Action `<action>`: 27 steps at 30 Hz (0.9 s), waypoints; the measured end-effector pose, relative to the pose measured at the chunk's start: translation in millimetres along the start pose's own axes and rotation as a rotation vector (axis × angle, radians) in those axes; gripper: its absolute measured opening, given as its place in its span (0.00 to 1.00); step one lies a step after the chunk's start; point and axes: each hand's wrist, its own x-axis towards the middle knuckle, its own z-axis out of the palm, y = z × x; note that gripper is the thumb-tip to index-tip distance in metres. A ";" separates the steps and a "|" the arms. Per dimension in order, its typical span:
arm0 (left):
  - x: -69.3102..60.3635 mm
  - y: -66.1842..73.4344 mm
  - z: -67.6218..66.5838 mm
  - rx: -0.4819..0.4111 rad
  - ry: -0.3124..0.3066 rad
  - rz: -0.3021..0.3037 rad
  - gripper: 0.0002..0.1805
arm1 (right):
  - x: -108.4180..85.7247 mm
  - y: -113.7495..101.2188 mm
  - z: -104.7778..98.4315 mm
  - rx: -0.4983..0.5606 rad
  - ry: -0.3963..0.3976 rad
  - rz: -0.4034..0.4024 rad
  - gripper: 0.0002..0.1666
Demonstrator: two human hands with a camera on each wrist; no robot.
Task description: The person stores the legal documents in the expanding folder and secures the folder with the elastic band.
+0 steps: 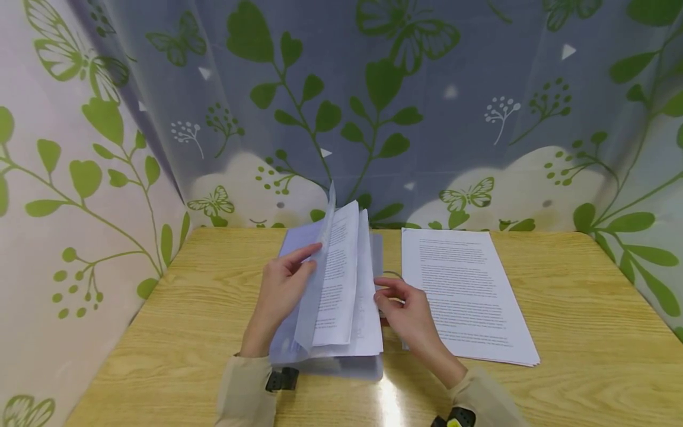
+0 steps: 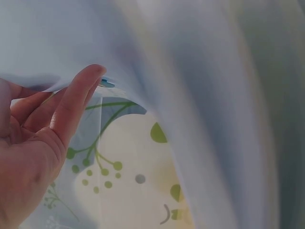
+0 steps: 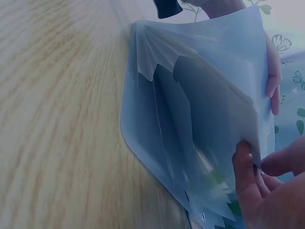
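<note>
Folder [image 1: 352, 367] lying open just left of lower centre, head view, on the wooden table [image 1: 176, 332]. Left hand [image 1: 277, 290]: thumb and forefinger slightly apart, both tips at the edge of the raised translucent cover [image 1: 313, 296]; whether they pinch it, cannot tell. Right hand [image 1: 409, 309]: thumb and forefinger clamped on the edge of the papers [image 1: 341, 267] inside. Printed stack [image 1: 464, 290] just beside, right of centre.

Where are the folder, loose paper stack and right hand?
Folder [image 3: 209, 119], right wrist view, inner wall.
Loose paper stack [image 1: 463, 293], head view, top sheet's middle.
Right hand [image 1: 411, 312], head view, back of hand.
</note>
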 end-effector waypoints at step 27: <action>-1.1 -0.3 2.7 -0.005 -0.005 -0.011 0.18 | 4.6 11.8 9.9 -0.160 -0.079 -0.018 0.19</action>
